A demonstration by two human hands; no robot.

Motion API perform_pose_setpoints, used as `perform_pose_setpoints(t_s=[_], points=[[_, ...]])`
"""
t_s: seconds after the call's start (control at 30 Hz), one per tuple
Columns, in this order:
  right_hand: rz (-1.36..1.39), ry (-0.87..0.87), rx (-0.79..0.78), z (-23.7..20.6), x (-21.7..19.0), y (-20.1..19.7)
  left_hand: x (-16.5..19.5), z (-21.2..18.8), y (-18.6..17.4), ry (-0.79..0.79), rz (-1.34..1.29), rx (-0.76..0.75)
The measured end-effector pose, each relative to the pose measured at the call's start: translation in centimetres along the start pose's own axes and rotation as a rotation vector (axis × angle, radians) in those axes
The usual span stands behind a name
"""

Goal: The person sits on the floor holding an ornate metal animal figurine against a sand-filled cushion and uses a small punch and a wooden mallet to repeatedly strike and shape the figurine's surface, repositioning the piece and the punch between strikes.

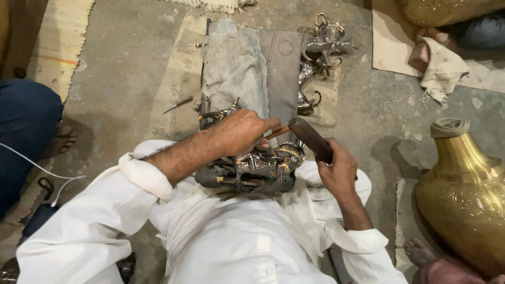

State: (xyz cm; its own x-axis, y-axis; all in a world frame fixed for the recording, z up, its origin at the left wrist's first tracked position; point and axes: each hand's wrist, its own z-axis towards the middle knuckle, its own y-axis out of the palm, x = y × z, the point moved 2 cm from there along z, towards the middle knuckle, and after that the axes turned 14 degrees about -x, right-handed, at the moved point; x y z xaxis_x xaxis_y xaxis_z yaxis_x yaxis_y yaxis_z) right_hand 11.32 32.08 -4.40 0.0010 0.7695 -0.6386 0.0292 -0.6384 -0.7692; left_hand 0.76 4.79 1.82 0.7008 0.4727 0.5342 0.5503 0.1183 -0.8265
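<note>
Hands work over a dark metal animal figure [258, 167] resting in the person's lap: the left hand [243, 131] has its fingers curled tight around a thin wooden-handled chisel [277, 132] pressed toward the figure, while the right hand [339, 169] grips the handle of a dark mallet [310, 139] raised just above it. Beyond them a grey cloth [234, 68] covers a block on the floor, with more metal figures [320, 50] beside it and a large brass vase [465, 194] off to the right.

Warm, even light; soft shadows, edges distorted.
</note>
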Motion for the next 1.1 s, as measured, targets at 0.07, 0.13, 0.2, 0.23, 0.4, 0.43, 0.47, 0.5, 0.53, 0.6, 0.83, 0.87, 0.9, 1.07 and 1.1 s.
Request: perform_pose_setpoints(t_s=[0.07,0.13,0.2,0.23,0.4,0.43,0.47,0.5,0.53,0.6,0.83,0.87,0.9,1.07,1.1], points=[[0.091,0.009,0.027,-0.1,0.3,0.1,-0.1,0.0,0.1,0.001,-0.034,-0.02],[0.556,0.029,0.052,0.1,1.0,0.5,-0.1,0.1,0.0,0.016,-0.038,-0.019],[0.014,0.022,0.005,-0.1,1.1,0.5,-0.1,0.2,-0.1,0.044,-0.01,-0.01],[-0.255,0.018,-0.01,0.0,1.1,0.5,-0.2,0.2,-0.1,0.029,-0.015,-0.023],[0.133,0.13,0.001,-0.2,1.2,0.5,-0.3,0.5,-0.2,0.041,0.007,-0.019],[-0.002,0.118,-0.025,-0.3,0.9,0.5,-0.3,0.5,-0.1,0.029,0.003,-0.031],[0.136,0.09,0.002,-0.2,0.6,0.5,-0.4,0.5,-0.1,0.024,0.006,-0.044],[0.27,0.068,0.034,-0.3,0.3,0.5,-0.4,0.6,-0.1,0.027,0.008,-0.059],[0.401,0.042,0.067,-0.3,0.1,0.3,-0.3,0.7,-0.1,0.04,0.011,-0.063],[0.176,0.118,0.019,-0.5,-0.3,-0.3,-0.3,0.6,-0.1,0.042,-0.001,-0.063],[-0.177,0.288,-0.274,-0.4,-0.9,-1.0,-0.4,-0.4,-1.4,-0.029,-0.198,0.073],[-0.06,0.264,-0.271,-0.4,-0.8,-1.0,-0.3,-0.6,-1.6,0.053,-0.232,0.143],[0.06,0.234,-0.261,-0.3,-0.7,-0.8,-0.1,-0.8,-1.9,0.133,-0.255,0.216],[0.181,0.22,-0.249,0.1,-0.1,0.4,0.1,-0.2,-1.1,-0.013,-0.073,0.017],[0.15,0.221,-0.248,0.1,0.0,0.6,0.1,-0.1,-1.0,-0.025,-0.036,-0.004]])
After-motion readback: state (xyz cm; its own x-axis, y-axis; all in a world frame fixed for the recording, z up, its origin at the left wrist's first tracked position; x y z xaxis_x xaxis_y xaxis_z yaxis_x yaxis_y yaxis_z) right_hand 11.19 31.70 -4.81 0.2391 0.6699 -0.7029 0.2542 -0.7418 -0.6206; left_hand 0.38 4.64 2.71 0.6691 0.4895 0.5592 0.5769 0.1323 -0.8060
